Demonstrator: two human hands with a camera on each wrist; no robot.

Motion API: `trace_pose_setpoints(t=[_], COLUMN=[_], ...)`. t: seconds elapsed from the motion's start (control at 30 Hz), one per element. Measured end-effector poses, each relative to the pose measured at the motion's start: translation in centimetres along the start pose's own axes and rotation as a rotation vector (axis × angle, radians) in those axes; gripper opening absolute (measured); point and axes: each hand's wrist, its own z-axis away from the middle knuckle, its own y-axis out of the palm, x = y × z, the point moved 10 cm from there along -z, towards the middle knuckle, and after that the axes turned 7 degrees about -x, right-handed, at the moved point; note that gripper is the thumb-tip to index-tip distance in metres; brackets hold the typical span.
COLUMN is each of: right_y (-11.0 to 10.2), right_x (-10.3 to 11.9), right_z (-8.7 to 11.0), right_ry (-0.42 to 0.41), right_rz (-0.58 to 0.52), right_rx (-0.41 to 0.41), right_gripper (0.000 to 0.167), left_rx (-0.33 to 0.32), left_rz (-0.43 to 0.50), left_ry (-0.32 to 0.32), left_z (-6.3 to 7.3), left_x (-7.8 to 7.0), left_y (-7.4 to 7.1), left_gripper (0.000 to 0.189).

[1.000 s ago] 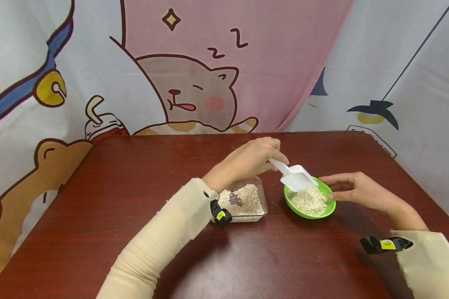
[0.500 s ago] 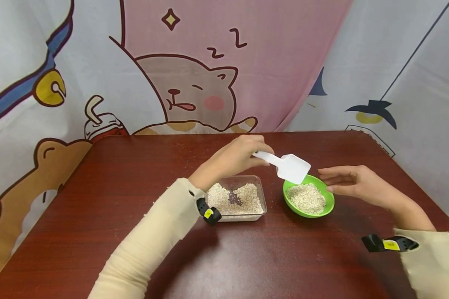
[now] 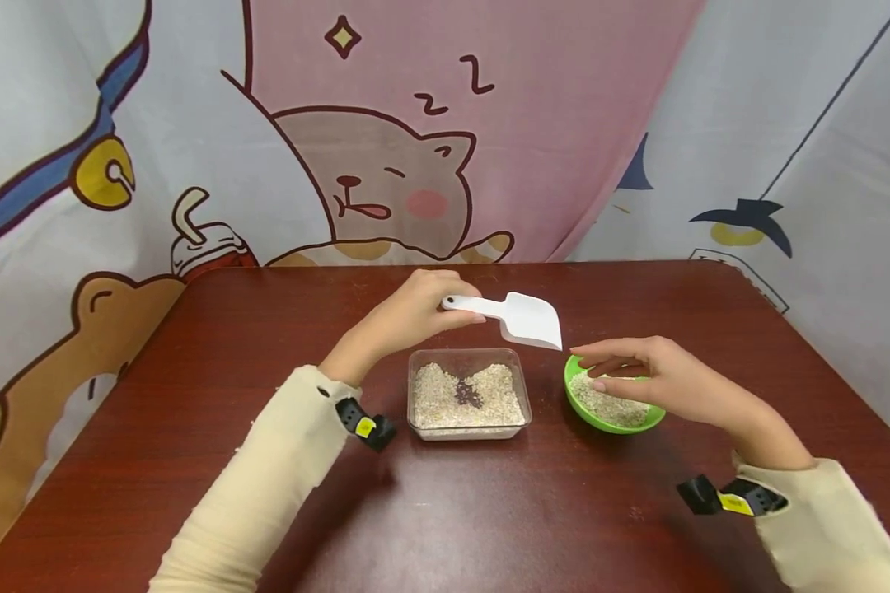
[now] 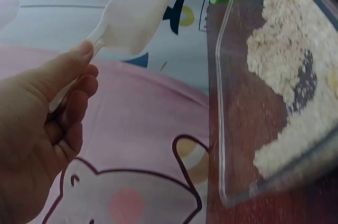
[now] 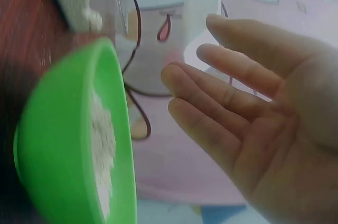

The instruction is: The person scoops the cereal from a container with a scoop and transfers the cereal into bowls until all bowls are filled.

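Observation:
In the head view my left hand (image 3: 415, 311) grips the handle of a white plastic scoop (image 3: 531, 319), raised above the back of the table. The scoop's blade points right, towards the bowl; no oats show on it. Below stands a clear rectangular container (image 3: 469, 434) of rolled oats (image 3: 432, 399), with a dark patch of bare bottom in the middle. To its right is a green bowl (image 3: 614, 425), also with oats in it. My right hand (image 3: 663, 377) hovers over the bowl with relaxed fingers; the right wrist view shows a gap between fingers and bowl (image 5: 58, 129).
Everything stands on a reddish-brown wooden table (image 3: 445, 527). A printed curtain (image 3: 564, 107) hangs behind its far edge and along the sides. A few pale crumbs lie on the table to the left, beside the left sleeve (image 3: 274, 469).
My left hand has carried the scoop leftward, away from above the bowl. The right hand has let go of the bowl's rim and shifted left over it. Bowl and container stay put.

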Motion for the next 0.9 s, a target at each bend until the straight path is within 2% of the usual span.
trace_pose_setpoints(t=[0.23,0.47,0.67,0.8,0.9], right_y=[2.7,5.0,6.4,6.9,7.3], right_x=[1.5,1.8,1.7,1.2,1.2], right_z=[-1.2,-2.4,-2.8,-3.1,-3.3], right_ry=[-0.027,-0.006,0.017,0.051,0.048], right_rz=[-0.033,-0.053,-0.189,-0.21,-0.212], right_rx=[0.062,0.13,0.196,0.204,0.203], right_gripper=[0.035,0.041,0.044,0.045,0.046], left_rx=[-0.067,-0.081,-0.009,0.067,0.146], left_rz=[0.05,0.049,0.043,0.039,0.033], left_ry=[-0.054,-0.082,-0.086,-0.081,-0.072], left_z=[2.6,5.0,6.1,6.3,6.3], left_x=[1.8,3.1,3.4,3.3,3.1], left_y=[-2.0,-3.2,-3.7,-3.8,-3.6], left_gripper=[0.012,0.015,0.018,0.02,0.018])
